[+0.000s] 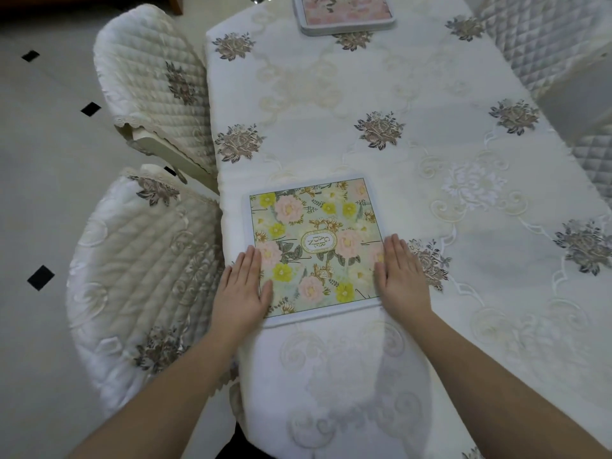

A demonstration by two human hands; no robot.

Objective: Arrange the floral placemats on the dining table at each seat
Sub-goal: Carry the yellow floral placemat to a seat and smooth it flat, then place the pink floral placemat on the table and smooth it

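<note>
A square green floral placemat with pink and yellow flowers and a "GARDEN" label lies flat on the dining table near its left edge. My left hand rests flat on the mat's near left corner, fingers straight. My right hand lies flat along the mat's right edge, fingers straight. A second, pink floral placemat lies at the far end of the table, partly cut off by the frame.
The table wears a white embroidered cloth with grey flower motifs. Two quilted cream chairs stand at the left, one near and one far. More quilted chairs stand on the right. Tiled floor lies at the left.
</note>
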